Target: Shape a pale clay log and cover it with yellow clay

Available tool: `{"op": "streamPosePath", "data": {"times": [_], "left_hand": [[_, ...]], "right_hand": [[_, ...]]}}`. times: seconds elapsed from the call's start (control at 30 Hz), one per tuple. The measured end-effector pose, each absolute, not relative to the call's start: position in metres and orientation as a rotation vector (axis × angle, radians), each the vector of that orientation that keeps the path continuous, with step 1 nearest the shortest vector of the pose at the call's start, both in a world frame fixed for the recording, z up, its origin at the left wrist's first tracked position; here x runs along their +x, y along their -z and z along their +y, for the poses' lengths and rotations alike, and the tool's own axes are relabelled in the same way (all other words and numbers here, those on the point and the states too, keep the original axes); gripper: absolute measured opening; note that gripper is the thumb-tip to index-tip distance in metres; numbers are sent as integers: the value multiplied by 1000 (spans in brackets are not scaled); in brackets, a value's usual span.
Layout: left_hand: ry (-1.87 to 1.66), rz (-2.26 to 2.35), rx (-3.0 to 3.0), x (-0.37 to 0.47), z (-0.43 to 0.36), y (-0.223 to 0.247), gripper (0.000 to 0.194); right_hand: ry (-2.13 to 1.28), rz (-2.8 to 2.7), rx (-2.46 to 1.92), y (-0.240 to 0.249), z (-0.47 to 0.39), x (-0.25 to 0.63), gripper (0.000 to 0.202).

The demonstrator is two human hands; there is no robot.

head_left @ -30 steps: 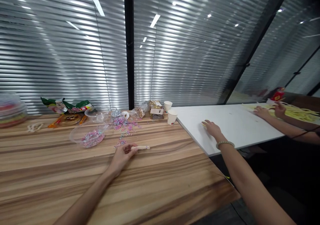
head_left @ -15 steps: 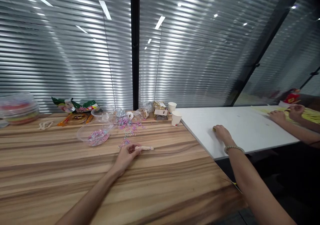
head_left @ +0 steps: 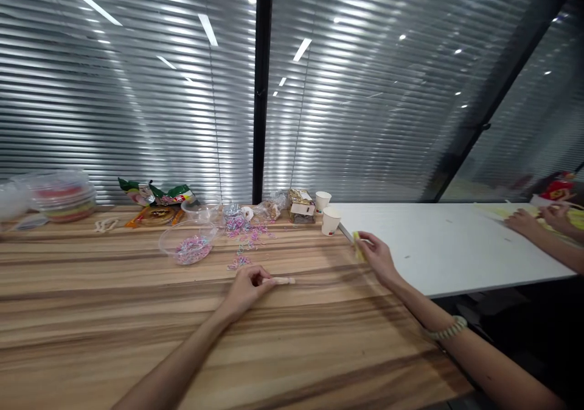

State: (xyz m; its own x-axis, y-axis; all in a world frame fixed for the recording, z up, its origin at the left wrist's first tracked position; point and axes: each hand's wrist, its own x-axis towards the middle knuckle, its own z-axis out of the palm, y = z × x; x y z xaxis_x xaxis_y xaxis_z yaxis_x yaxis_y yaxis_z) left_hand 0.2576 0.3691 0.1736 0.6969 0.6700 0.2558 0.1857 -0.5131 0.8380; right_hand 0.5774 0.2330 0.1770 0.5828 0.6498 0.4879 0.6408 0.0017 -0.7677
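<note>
My left hand rests low over the wooden table, fingers closed round one end of a slim pale beige stick-like piece. That piece points right; its exact kind does not show. Above the table's right side, my right hand, with a beaded bracelet on the wrist, pinches a small yellow strip between thumb and fingers. Behind my left hand lie loose pink, purple and blue tiny bands. A clear plastic bowl with more of them stands to the left.
Two paper cups and a small wooden model house stand at the back. Snack bags, stacked plastic tubs and pale pieces are at left. A white table adjoins on the right, where another person's hands work.
My right hand has come left from the white table to above the wooden table, carrying the yellow strip. My left hand keeps its hold on the pale piece. The view has shifted slightly.
</note>
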Motion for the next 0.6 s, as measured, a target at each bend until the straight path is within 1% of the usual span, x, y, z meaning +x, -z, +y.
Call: {"op": "streamPosePath", "data": {"times": [0.07, 0.17, 0.3, 0.37, 0.47, 0.6], "left_hand": [[-724, 614, 2129, 257, 368, -173, 24], [-730, 589, 2178, 256, 366, -171, 21], [-718, 545, 2215, 255, 363, -171, 14], [-700, 514, 2233, 254, 361, -173, 14], [-693, 471, 2235, 254, 359, -176, 17], [-761, 481, 2123, 255, 359, -177, 32]], "right_hand": [[-331, -1031, -1450, -186, 239, 526, 37], [-692, -961, -1221, -200, 251, 465, 34], [-1004, -877, -999, -200, 271, 423, 31], [-1065, -831, -965, -193, 279, 414, 31], [-1065, -823, -996, -182, 284, 411, 33], [-937, -1043, -1177, -176, 282, 415, 32]]}}
